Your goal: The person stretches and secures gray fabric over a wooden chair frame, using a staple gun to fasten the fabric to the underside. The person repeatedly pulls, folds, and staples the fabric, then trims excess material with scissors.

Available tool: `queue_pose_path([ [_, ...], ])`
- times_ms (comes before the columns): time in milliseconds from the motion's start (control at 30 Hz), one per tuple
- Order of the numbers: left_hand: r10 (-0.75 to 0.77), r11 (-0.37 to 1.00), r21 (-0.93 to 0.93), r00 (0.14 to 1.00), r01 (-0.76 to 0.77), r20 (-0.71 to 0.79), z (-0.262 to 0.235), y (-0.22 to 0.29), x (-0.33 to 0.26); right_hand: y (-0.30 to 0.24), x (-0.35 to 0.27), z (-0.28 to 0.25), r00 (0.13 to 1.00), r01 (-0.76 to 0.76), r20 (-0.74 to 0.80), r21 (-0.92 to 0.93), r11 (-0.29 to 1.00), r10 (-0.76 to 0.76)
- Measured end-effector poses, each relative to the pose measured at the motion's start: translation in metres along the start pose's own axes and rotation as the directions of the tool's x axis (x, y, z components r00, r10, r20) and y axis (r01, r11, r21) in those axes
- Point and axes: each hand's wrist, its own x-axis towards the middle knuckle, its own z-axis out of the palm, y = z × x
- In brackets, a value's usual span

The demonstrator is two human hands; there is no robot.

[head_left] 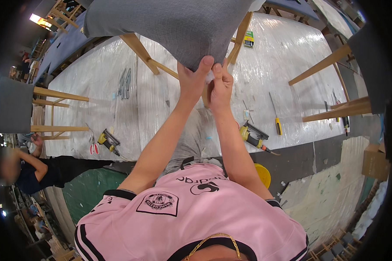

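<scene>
Grey fabric (178,26) stretched over an upturned chair seat fills the far middle of the table (292,56), whose top is wrapped in clear plastic sheet. Both hands meet at the seat's near corner: the left hand (195,80) has its grip clamped on the cloth edge, thumb on top, and the right hand (221,85) pinches the same corner just beside it, fingers closed on the fold. The cloth looks soft and pliable, light, likely to slip or bunch unless pulled taut, so the corner fold close to the seat rim seems the best place to hold. The chair's pale wooden legs (139,48) stick out from under the cloth; they look stiff and would give a firm hold for turning the whole chair. Near the table's front edge lie a yellow staple gun (253,135), a second one (108,141) beside red-handled scissors (93,147), and a yellow-handled screwdriver (275,115).
</scene>
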Motion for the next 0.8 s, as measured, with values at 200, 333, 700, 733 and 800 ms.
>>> queue_pose_path([
  [200, -0.045, 0.997, -0.060, 0.999, 0.046, 0.019, -0.007, -0.008, -0.002, -0.009, -0.001, 0.008, 0.998, 0.057, -0.009, -0.021, 0.998, -0.057],
  [333, -0.114, 0.992, -0.057, 0.993, 0.111, -0.043, -0.013, -0.016, -0.002, -0.012, -0.003, 0.009, 0.999, 0.032, -0.011, 0.010, 0.999, -0.032],
  [700, 0.276, 0.844, 0.468, 0.960, -0.260, 0.036, -0.053, -0.072, 0.005, -0.011, 0.007, -0.007, 0.984, 0.145, 0.128, -0.176, 0.974, -0.124],
  [733, 0.388, 0.714, 0.575, 0.909, -0.400, 0.151, -0.064, -0.082, 0.008, -0.006, 0.005, -0.017, 0.992, 0.098, 0.090, -0.165, 0.981, -0.084],
  [800, 0.551, 0.470, 0.618, 0.757, -0.630, 0.352, -0.079, -0.087, 0.018, 0.005, 0.001, -0.038, 1.000, 0.006, 0.017, -0.128, 0.992, -0.003],
])
